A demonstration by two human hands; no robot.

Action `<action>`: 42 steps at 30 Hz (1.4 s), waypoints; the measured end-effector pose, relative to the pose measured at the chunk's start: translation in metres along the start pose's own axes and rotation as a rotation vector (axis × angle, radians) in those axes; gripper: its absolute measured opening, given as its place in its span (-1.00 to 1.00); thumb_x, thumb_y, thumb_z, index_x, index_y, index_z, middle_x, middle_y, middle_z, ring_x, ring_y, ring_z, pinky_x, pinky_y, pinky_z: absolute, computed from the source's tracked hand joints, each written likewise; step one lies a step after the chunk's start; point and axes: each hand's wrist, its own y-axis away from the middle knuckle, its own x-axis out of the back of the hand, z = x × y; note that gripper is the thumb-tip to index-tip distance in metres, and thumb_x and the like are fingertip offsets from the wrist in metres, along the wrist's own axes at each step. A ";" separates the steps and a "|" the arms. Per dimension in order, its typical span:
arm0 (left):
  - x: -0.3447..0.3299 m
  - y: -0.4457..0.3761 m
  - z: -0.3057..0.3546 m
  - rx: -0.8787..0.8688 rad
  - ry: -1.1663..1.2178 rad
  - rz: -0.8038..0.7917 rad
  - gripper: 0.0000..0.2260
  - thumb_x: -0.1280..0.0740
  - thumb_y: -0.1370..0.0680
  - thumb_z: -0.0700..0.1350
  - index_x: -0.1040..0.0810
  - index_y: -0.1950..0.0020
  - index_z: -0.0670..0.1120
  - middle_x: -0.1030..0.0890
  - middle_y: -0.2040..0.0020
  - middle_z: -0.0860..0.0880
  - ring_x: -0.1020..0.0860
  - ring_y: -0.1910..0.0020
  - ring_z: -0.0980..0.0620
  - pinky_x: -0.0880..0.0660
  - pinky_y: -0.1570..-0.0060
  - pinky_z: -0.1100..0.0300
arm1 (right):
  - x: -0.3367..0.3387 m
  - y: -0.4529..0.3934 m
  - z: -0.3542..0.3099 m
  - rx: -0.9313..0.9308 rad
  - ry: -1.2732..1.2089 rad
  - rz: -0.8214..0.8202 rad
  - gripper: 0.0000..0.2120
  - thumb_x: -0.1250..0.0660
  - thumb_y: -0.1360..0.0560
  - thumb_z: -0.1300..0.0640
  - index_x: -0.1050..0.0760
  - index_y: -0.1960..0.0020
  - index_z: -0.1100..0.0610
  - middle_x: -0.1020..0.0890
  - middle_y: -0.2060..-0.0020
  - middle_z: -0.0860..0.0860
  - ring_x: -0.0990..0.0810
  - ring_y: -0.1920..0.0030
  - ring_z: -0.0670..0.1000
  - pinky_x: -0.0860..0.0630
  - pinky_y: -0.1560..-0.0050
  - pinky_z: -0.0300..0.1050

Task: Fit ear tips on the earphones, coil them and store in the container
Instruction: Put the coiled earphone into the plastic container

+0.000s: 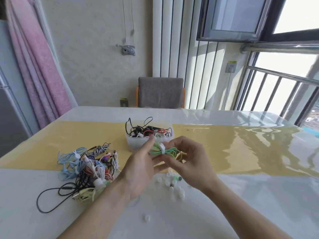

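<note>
Both hands hold the green earphones [165, 150] in the air. The left hand [139, 168] pinches one end; the right hand [188, 163] curls around the coiled bundle.

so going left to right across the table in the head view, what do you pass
Tangled earphone pile → left hand → green earphones → right hand.

- Desk [241, 195]: covered by a glossy, clear plastic sheet that mirrors the window.
- Container [136, 144]: translucent, frosted plastic.
- Green earphone cable [170, 151]: smooth, rubbery sheath.
- Ear tips [174, 186]: soft, translucent silicone.
- Chair back [160, 92], at 12 o'clock: matt grey cloth, wooden frame.
- Railing [276, 78]: polished metal.
</note>
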 end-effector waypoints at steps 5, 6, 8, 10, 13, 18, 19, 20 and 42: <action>0.003 0.000 -0.007 -0.077 0.047 0.116 -0.63 -0.29 -0.55 -0.04 -0.55 -0.25 -0.26 -0.62 -0.18 -0.26 -0.56 -0.23 -0.24 -0.41 -0.29 -0.14 | -0.006 0.017 0.007 -0.003 0.002 -0.070 -0.75 -0.51 -0.43 0.32 -0.65 0.11 -0.04 -0.72 0.15 -0.11 -0.64 0.19 0.10 -0.60 0.13 0.10; 0.003 0.001 -0.008 -0.078 0.069 0.137 -0.65 -0.27 -0.57 -0.06 -0.55 -0.23 -0.26 -0.63 -0.16 -0.27 -0.59 -0.20 -0.23 -0.47 -0.23 -0.12 | -0.006 0.019 0.007 -0.002 0.006 -0.093 -0.75 -0.53 -0.42 0.30 -0.66 0.10 -0.05 -0.71 0.16 -0.12 -0.62 0.22 0.07 -0.61 0.13 0.04; 0.002 0.003 -0.009 -0.086 0.098 0.166 -0.72 -0.22 -0.61 -0.11 -0.55 -0.21 -0.25 -0.64 -0.11 -0.28 -0.64 -0.12 -0.18 -0.56 -0.06 -0.03 | -0.003 0.022 0.006 -0.013 -0.001 -0.147 -0.78 -0.58 -0.40 0.24 -0.67 0.06 -0.02 -0.72 0.17 -0.12 -0.63 0.24 0.00 -0.60 0.13 -0.11; 0.002 0.003 -0.010 -0.098 0.121 0.181 -0.75 -0.18 -0.64 -0.14 -0.56 -0.18 -0.24 -0.66 -0.06 -0.27 -0.67 -0.04 -0.13 -0.61 0.04 0.02 | -0.001 0.023 0.004 -0.034 -0.007 -0.158 -0.84 -0.57 -0.41 0.09 -0.68 0.03 0.03 -0.74 0.16 -0.08 -0.69 0.19 0.00 -0.60 0.09 -0.15; 0.001 0.005 -0.012 -0.132 0.108 0.204 -0.76 -0.17 -0.64 -0.14 -0.57 -0.16 -0.23 -0.69 -0.01 -0.22 -0.68 0.05 -0.09 -0.63 0.17 0.10 | 0.000 0.019 0.004 -0.107 -0.032 -0.004 -0.76 -0.44 -0.46 -0.06 -0.63 0.09 0.13 -0.74 0.25 -0.01 -0.70 0.24 -0.03 -0.59 0.15 -0.12; -0.002 0.006 -0.014 -0.134 0.032 0.171 -0.77 -0.18 -0.64 -0.14 -0.59 -0.11 -0.19 -0.69 0.09 -0.17 -0.67 0.17 -0.04 -0.62 0.17 0.11 | -0.001 0.015 0.006 -0.123 -0.023 0.058 -0.72 -0.45 -0.45 -0.07 -0.52 -0.02 0.09 -0.72 0.29 0.02 -0.65 0.29 -0.06 -0.58 0.16 0.00; -0.002 0.006 -0.014 -0.141 -0.001 0.164 -0.78 -0.20 -0.63 -0.13 -0.60 -0.10 -0.18 -0.69 0.11 -0.17 -0.66 0.22 -0.03 -0.62 0.15 0.11 | 0.000 0.015 0.005 -0.107 -0.020 0.057 -0.77 -0.45 -0.47 -0.04 -0.55 -0.02 0.08 -0.70 0.30 0.03 -0.64 0.30 -0.06 -0.59 0.17 0.03; -0.002 0.007 -0.014 -0.152 -0.031 0.152 -0.77 -0.22 -0.60 -0.10 -0.60 -0.09 -0.19 -0.67 0.15 -0.16 -0.64 0.27 -0.01 -0.61 0.17 0.11 | 0.001 0.014 0.006 -0.083 -0.016 0.057 -0.83 -0.45 -0.49 0.01 -0.59 0.01 0.08 -0.69 0.30 0.04 -0.63 0.30 -0.05 -0.60 0.17 0.08; -0.001 0.017 -0.010 -0.229 -0.468 0.156 -0.86 -0.39 -0.53 -0.20 -0.69 -0.05 -0.09 -0.66 0.29 -0.06 -0.52 0.48 -0.05 -0.54 0.24 0.08 | 0.030 0.009 0.005 -0.051 0.053 -0.102 -0.89 -0.44 -0.53 0.24 -0.67 -0.05 0.15 -0.73 0.26 0.01 -0.71 0.23 0.00 -0.58 0.15 -0.21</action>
